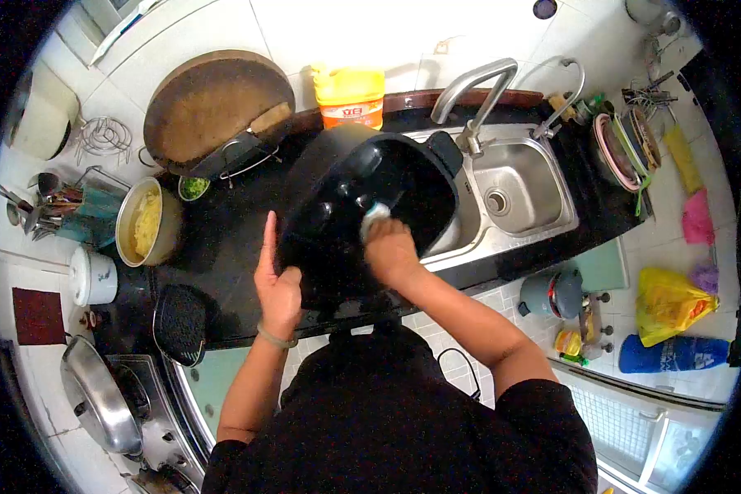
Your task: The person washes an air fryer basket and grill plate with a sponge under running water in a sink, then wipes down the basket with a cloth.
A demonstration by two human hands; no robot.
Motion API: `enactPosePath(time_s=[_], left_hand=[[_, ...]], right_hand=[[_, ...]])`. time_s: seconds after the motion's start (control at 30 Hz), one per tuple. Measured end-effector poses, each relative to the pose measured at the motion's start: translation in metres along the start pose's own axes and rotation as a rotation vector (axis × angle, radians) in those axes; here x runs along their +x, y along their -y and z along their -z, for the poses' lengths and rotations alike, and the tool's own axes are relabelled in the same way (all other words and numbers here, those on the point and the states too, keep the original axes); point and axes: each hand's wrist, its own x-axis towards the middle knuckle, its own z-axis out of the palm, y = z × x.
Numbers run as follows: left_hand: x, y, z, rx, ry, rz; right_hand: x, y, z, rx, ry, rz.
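Note:
A large black pot (424,177) is tilted over the counter beside the sink, its inside facing me. My left hand (280,284) is at the pot's left side, with the index finger stretched out along the wall and the other fingers partly hidden. Inside the pot, my right hand (389,249) is closed on a whitish cloth (376,216), which touches the dark inner surface. The cloth is bunched and partly covered by my fingers.
Right of the pot is a steel sink (519,185) with a faucet (473,103). A yellow jug (349,95) stands behind. At left are a round cutting board (214,107), a cleaver, a bowl of yellow food (146,222) and a stove (160,412).

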Motion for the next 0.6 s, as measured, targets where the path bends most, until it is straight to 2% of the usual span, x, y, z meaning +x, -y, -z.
enactPosePath(time_s=[0.03, 0.1, 0.17, 0.2, 0.23, 0.27, 0.33, 0.37, 0.43, 0.5, 0.53, 0.57, 0.6], left_hand=[[0.0, 0.004, 0.0, 0.002, 0.006, 0.004], [0.003, 0.011, -0.001, -0.068, -0.019, -0.032], [0.0, 0.009, -0.005, 0.04, -0.048, -0.053], [-0.002, 0.008, -0.007, 0.147, -0.084, -0.075], [-0.004, 0.019, -0.005, -0.074, -0.094, 0.068], [-0.004, 0.015, -0.005, -0.079, -0.097, 0.093], [-0.002, 0.018, 0.001, -0.119, -0.093, 0.123], [0.003, 0.023, 0.01, -0.152, -0.091, 0.125], [0.004, 0.019, 0.018, -0.268, -0.131, 0.153], [0.0, 0.014, 0.025, -0.06, -0.083, 0.003], [0.001, 0.01, 0.03, -0.132, -0.117, 0.077], [0.0, 0.018, 0.043, -0.128, -0.162, 0.066], [-0.002, 0.035, 0.058, -0.169, -0.223, 0.183]], right_hand=[[-0.004, 0.009, 0.014, 0.197, 0.224, 0.048], [-0.015, 0.027, 0.009, 0.548, 0.064, 0.093], [-0.013, 0.031, 0.022, 1.297, 0.214, 0.124], [-0.015, 0.044, 0.023, 1.218, -0.058, 0.318], [-0.018, 0.055, 0.024, 1.118, -0.329, 0.505], [-0.021, 0.053, 0.029, 1.115, -0.335, 0.502], [-0.029, 0.042, 0.042, 0.905, -0.042, 0.519], [-0.042, 0.035, 0.045, 0.792, -0.044, 0.395], [-0.046, 0.003, 0.041, 0.177, 0.074, 0.323], [-0.05, -0.019, 0.056, 0.054, -0.112, 0.3], [-0.052, -0.027, 0.065, 0.15, -0.168, 0.224], [-0.052, -0.036, 0.073, 0.248, -0.221, 0.158], [-0.054, -0.05, 0.076, 0.449, -0.271, 0.139]])
